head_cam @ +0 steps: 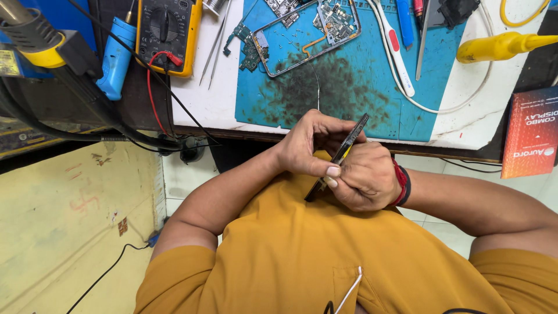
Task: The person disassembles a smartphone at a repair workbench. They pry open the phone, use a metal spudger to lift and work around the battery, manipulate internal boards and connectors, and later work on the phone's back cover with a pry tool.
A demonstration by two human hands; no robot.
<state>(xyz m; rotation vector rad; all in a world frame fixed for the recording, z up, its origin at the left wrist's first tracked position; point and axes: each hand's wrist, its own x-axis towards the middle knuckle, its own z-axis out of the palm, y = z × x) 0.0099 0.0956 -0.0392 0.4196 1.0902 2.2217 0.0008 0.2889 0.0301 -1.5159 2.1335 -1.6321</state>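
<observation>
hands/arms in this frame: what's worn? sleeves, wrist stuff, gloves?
No gloves: the left hand and right hand are bare, as are both forearms. The right wrist carries a red thread band beside a black band. The left wrist shows nothing. Short mustard-yellow shirt sleeves end at the upper arms.

A flat rectangular box [532, 132], red-orange shading to dark blue with white lettering, stands off the desk's [203, 99] right edge. A multimeter's [167, 34] small grey screen sits beyond the desk's left edge.
</observation>
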